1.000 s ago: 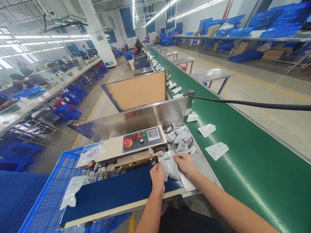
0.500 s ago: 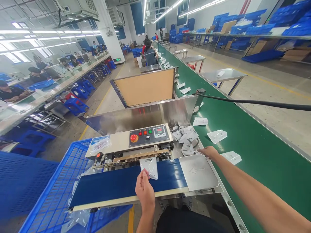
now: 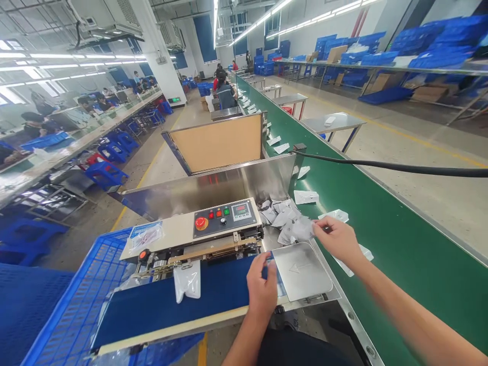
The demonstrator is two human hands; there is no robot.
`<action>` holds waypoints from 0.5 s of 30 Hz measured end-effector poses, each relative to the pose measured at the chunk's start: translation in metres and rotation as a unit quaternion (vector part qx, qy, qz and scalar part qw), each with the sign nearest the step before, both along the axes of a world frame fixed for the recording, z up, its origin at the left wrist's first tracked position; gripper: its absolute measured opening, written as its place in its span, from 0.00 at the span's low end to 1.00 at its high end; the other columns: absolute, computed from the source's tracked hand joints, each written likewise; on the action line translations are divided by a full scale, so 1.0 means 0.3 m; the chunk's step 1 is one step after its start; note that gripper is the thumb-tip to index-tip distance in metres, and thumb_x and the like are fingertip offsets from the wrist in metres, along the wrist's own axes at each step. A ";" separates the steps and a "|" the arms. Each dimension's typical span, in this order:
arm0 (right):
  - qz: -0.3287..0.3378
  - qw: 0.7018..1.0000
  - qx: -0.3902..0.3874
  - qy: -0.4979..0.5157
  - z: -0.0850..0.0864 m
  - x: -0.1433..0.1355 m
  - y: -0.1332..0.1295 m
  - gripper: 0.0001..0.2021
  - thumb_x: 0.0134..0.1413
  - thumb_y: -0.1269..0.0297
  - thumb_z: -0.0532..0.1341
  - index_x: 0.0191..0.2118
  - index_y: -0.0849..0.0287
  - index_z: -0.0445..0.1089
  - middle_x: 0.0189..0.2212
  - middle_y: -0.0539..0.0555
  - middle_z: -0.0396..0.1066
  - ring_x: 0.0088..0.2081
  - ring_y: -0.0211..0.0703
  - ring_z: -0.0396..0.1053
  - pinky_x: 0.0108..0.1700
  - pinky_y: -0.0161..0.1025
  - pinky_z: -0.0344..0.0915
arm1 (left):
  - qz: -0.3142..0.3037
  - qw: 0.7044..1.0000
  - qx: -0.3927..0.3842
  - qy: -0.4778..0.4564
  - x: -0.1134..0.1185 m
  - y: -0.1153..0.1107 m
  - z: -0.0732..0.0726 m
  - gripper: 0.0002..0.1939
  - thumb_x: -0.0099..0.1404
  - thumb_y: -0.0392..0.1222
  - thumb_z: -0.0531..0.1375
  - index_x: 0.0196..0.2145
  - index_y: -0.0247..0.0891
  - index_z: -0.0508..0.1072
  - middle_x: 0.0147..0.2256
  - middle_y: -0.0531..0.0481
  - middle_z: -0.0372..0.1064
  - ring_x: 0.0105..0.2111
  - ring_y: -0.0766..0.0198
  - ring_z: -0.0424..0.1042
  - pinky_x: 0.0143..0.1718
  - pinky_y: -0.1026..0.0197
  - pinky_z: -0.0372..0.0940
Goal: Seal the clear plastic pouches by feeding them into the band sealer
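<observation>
A white pouch [image 3: 187, 280] hangs from the sealing machine's [image 3: 229, 239] band, over the left part of the blue belt [image 3: 152, 310]. My left hand [image 3: 263, 287] is above the belt's right end, beside the metal plate [image 3: 303, 272], its thumb and fingers apart with nothing between them. With my right hand [image 3: 337, 239] I pinch a pouch [image 3: 303, 229], slightly blurred, at the right edge of a pile of grey-white pouches [image 3: 276, 211]. More white pouches [image 3: 306, 196] lie on the green conveyor [image 3: 396, 259].
A black cable [image 3: 389, 165] stretches across the conveyor from the right. Behind the machine stand a metal panel [image 3: 213, 185] and a tan board [image 3: 221, 142]. A blue basket [image 3: 82, 284] sits at the left. Seated people are farther off.
The pouch in the machine has moved left, and my left hand has let go of it and moved right. My right hand has lifted a pouch from the pile. The view has shifted slightly.
</observation>
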State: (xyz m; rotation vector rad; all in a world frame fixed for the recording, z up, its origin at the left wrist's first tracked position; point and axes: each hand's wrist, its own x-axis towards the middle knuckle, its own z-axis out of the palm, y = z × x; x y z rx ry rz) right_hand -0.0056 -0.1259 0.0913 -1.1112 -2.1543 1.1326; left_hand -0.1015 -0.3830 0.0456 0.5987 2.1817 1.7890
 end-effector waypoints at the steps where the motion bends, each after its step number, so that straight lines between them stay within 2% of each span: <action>1: 0.029 0.999 -0.019 0.016 0.021 -0.003 -0.049 0.12 0.49 0.51 0.65 0.27 0.54 0.74 0.37 0.55 0.82 0.33 0.46 0.74 0.39 0.41 0.67 | -0.017 1.000 -0.001 0.009 -0.003 0.033 0.009 0.23 0.70 0.57 0.66 0.54 0.40 0.84 0.56 0.35 0.80 0.57 0.42 0.78 0.61 0.44 0.71; 4: 0.094 0.987 -0.117 0.060 0.032 -0.015 -0.173 0.17 0.51 0.46 0.68 0.26 0.55 0.72 0.24 0.51 0.74 0.28 0.43 0.69 0.34 0.39 0.66 | -0.055 0.998 0.016 -0.038 -0.006 0.105 0.009 0.27 0.65 0.57 0.70 0.57 0.39 0.83 0.58 0.34 0.79 0.60 0.40 0.76 0.65 0.42 0.69; 6: 0.093 0.966 -0.216 0.104 0.008 -0.015 -0.222 0.22 0.53 0.39 0.68 0.30 0.56 0.75 0.25 0.51 0.73 0.29 0.44 0.70 0.34 0.40 0.68 | -0.067 0.990 0.046 -0.116 0.001 0.124 -0.012 0.29 0.64 0.59 0.71 0.54 0.36 0.84 0.54 0.33 0.81 0.55 0.40 0.80 0.60 0.42 0.73; 8: 0.083 0.942 -0.291 0.145 -0.026 -0.001 -0.249 0.27 0.53 0.33 0.67 0.38 0.56 0.79 0.32 0.55 0.78 0.36 0.48 0.74 0.39 0.43 0.72 | -0.064 0.977 0.080 -0.185 0.014 0.122 -0.039 0.30 0.63 0.61 0.71 0.51 0.33 0.84 0.50 0.32 0.83 0.50 0.42 0.83 0.55 0.44 0.76; 10: 0.115 0.929 -0.318 0.151 -0.059 0.022 -0.268 0.29 0.51 0.33 0.69 0.42 0.57 0.82 0.36 0.58 0.80 0.40 0.51 0.76 0.43 0.45 0.74 | -0.046 0.970 0.096 -0.217 0.029 0.107 -0.061 0.31 0.62 0.63 0.71 0.50 0.32 0.84 0.47 0.32 0.84 0.47 0.44 0.84 0.51 0.46 0.77; 13: 0.171 0.927 -0.309 0.125 -0.095 0.053 -0.302 0.27 0.50 0.36 0.73 0.43 0.57 0.83 0.35 0.57 0.80 0.37 0.50 0.76 0.42 0.44 0.74 | -0.020 0.972 0.076 -0.220 0.044 0.076 -0.071 0.31 0.64 0.64 0.69 0.49 0.32 0.83 0.45 0.33 0.84 0.43 0.46 0.84 0.46 0.49 0.77; 15: 0.144 0.936 -0.293 0.131 -0.110 0.059 -0.324 0.27 0.50 0.35 0.73 0.41 0.57 0.82 0.33 0.56 0.80 0.35 0.49 0.75 0.41 0.44 0.74 | -0.022 0.982 0.050 -0.181 0.043 0.053 -0.059 0.28 0.68 0.63 0.67 0.48 0.33 0.83 0.45 0.33 0.84 0.43 0.46 0.84 0.46 0.49 0.77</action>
